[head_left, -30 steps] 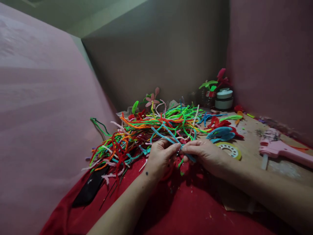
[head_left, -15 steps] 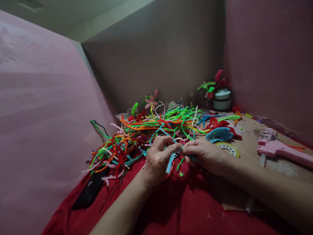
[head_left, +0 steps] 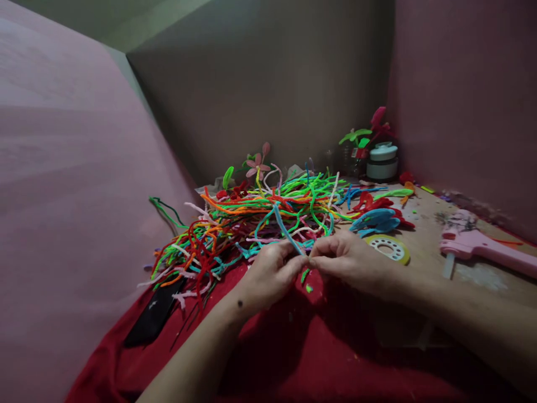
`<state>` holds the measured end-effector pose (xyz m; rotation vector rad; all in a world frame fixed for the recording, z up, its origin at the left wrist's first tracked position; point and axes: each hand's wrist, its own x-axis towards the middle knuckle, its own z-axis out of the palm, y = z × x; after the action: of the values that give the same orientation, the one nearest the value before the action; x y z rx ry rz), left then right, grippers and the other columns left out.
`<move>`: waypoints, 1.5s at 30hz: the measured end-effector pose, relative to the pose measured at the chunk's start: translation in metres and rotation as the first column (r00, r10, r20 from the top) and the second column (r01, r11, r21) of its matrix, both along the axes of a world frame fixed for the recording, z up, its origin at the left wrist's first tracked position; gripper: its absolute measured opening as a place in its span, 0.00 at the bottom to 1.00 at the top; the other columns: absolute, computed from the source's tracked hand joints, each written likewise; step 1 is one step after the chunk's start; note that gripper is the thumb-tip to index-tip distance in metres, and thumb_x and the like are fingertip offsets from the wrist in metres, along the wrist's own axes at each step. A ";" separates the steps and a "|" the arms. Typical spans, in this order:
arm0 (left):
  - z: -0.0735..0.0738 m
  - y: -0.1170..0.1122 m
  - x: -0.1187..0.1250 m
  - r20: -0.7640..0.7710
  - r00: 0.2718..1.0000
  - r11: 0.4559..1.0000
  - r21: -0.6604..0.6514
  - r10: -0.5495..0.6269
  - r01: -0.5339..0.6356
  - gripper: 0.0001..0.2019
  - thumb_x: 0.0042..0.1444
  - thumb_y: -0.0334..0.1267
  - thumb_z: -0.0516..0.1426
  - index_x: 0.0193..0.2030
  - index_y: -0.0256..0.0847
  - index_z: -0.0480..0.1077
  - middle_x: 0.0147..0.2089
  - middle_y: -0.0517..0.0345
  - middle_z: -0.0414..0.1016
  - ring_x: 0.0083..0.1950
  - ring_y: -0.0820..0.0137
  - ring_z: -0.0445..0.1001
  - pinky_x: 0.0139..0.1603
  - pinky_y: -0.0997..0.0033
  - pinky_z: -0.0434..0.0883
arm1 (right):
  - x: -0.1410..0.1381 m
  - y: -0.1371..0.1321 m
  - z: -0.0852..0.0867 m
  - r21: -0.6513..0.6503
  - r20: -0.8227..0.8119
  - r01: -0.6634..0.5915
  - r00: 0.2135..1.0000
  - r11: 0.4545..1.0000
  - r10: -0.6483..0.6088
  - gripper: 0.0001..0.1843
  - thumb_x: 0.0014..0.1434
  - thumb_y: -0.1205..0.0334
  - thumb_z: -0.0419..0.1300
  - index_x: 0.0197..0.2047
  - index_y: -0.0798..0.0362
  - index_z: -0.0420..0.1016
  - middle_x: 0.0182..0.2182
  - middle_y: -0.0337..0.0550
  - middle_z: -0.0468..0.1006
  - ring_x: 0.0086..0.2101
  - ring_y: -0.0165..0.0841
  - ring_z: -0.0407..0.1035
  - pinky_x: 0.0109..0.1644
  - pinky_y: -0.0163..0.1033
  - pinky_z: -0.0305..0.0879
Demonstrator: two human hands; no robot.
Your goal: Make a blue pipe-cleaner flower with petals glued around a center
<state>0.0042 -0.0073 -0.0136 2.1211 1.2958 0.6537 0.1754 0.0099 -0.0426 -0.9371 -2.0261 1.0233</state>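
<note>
My left hand (head_left: 271,275) and my right hand (head_left: 350,263) meet fingertip to fingertip just in front of a big heap of coloured pipe cleaners (head_left: 251,221). Both pinch the same light blue pipe cleaner (head_left: 287,230), which sticks up and back from the pinch over the heap. Under my hands lies red cloth (head_left: 319,347). Small green bits lie on the cloth right below my fingers.
A black flat object (head_left: 153,316) lies at the left on the cloth. On the wooden table (head_left: 423,249) sit a yellow-rimmed tape roll (head_left: 388,247), blue folded shapes (head_left: 375,220), a pink glue gun (head_left: 482,249), and round tins (head_left: 381,161) with finished flowers in the corner. Pink walls close both sides.
The blue pipe cleaner's free end, which hung down below my left hand half a second ago, now points up and back. My hands have drawn closer together.
</note>
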 end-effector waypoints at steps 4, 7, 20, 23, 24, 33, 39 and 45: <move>0.001 0.003 -0.001 0.363 0.910 0.861 -0.509 0.203 0.011 0.13 0.43 0.42 0.60 0.21 0.35 0.63 0.17 0.64 0.60 0.19 0.78 0.56 0.22 0.75 0.52 | 0.001 -0.010 0.000 0.536 0.058 0.046 0.994 0.843 -0.090 0.11 0.54 0.68 0.51 0.24 0.57 0.72 0.21 0.42 0.68 0.24 0.29 0.60 0.30 0.35 0.54; 0.001 0.005 -0.002 0.532 0.801 0.771 -0.620 0.274 0.147 0.13 0.40 0.40 0.62 0.19 0.34 0.63 0.16 0.62 0.61 0.17 0.79 0.57 0.21 0.75 0.55 | 0.002 -0.013 0.001 0.562 -0.030 0.086 0.996 0.823 -0.084 0.11 0.55 0.67 0.52 0.25 0.56 0.72 0.21 0.42 0.69 0.25 0.29 0.61 0.30 0.35 0.55; 0.005 0.001 -0.008 0.139 0.977 0.844 0.533 -0.162 0.064 0.05 0.54 0.35 0.56 0.36 0.40 0.73 0.39 0.53 0.68 0.41 0.70 0.68 0.42 0.70 0.67 | -0.001 -0.001 0.000 -0.253 -0.518 -0.177 0.855 0.951 0.022 0.09 0.53 0.61 0.60 0.24 0.56 0.72 0.20 0.36 0.70 0.23 0.26 0.60 0.31 0.33 0.56; 0.006 0.000 -0.005 0.042 0.987 0.789 0.606 -0.156 0.099 0.04 0.55 0.34 0.55 0.33 0.39 0.71 0.36 0.54 0.69 0.41 0.69 0.66 0.44 0.68 0.65 | 0.000 -0.003 0.002 -0.241 -0.469 -0.159 0.883 0.957 0.028 0.09 0.51 0.62 0.60 0.22 0.56 0.71 0.19 0.36 0.69 0.23 0.26 0.60 0.30 0.33 0.56; 0.006 -0.001 -0.003 0.023 0.990 0.802 0.589 -0.140 0.100 0.05 0.55 0.34 0.55 0.31 0.38 0.70 0.35 0.54 0.69 0.40 0.69 0.65 0.44 0.68 0.64 | 0.000 -0.005 0.002 -0.227 -0.429 -0.138 0.903 0.964 0.029 0.10 0.52 0.62 0.59 0.22 0.56 0.71 0.19 0.36 0.69 0.22 0.26 0.60 0.30 0.34 0.56; 0.010 -0.005 0.003 0.256 0.962 0.981 -0.187 0.099 -0.051 0.12 0.55 0.42 0.52 0.26 0.37 0.60 0.23 0.66 0.54 0.24 0.78 0.51 0.23 0.78 0.53 | -0.003 -0.011 0.004 0.126 -0.161 0.082 0.985 0.989 -0.062 0.11 0.55 0.60 0.55 0.25 0.54 0.73 0.21 0.39 0.70 0.25 0.28 0.63 0.31 0.35 0.56; 0.010 0.003 -0.008 0.288 0.949 0.991 -0.076 0.131 -0.114 0.11 0.54 0.43 0.54 0.28 0.37 0.64 0.24 0.65 0.60 0.26 0.78 0.56 0.27 0.78 0.57 | -0.002 -0.002 0.002 -0.416 -0.373 -0.145 0.928 0.898 -0.023 0.14 0.50 0.55 0.62 0.21 0.56 0.73 0.18 0.40 0.73 0.20 0.26 0.62 0.27 0.34 0.56; 0.008 0.001 -0.001 0.264 0.948 0.983 0.001 0.178 -0.185 0.09 0.53 0.40 0.53 0.28 0.36 0.67 0.26 0.61 0.67 0.30 0.74 0.63 0.32 0.76 0.62 | -0.004 0.001 -0.002 -0.475 -0.395 -0.068 0.908 0.877 -0.144 0.12 0.44 0.56 0.65 0.20 0.57 0.74 0.17 0.41 0.74 0.18 0.24 0.61 0.24 0.33 0.55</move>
<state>0.0029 -0.0067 -0.0059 1.8712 1.3464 0.9984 0.1711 0.0106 -0.0445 -0.8947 -1.4097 1.5989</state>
